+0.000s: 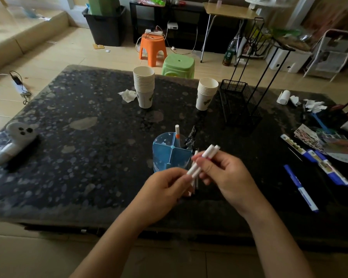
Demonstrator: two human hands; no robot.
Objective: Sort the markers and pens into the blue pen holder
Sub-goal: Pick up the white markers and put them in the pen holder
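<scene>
The blue pen holder (170,155), round with divided compartments, stands on the dark table just beyond my hands. A white marker with an orange band (177,133) sticks up from a far compartment, and dark pens (191,137) lean in the right one. My left hand (165,189) and my right hand (227,173) together hold two white markers (204,159), tilted up to the right, just right of the holder. More thin pens (195,181) hang below between my hands. Blue-and-white markers (300,188) lie on the table at the right.
Two stacks of paper cups (144,87) (206,93) stand behind the holder. A black wire rack (239,103) stands right of them. A white toy (16,139) lies at the left. Crumpled tissues (311,105) and printed cards (329,141) sit far right.
</scene>
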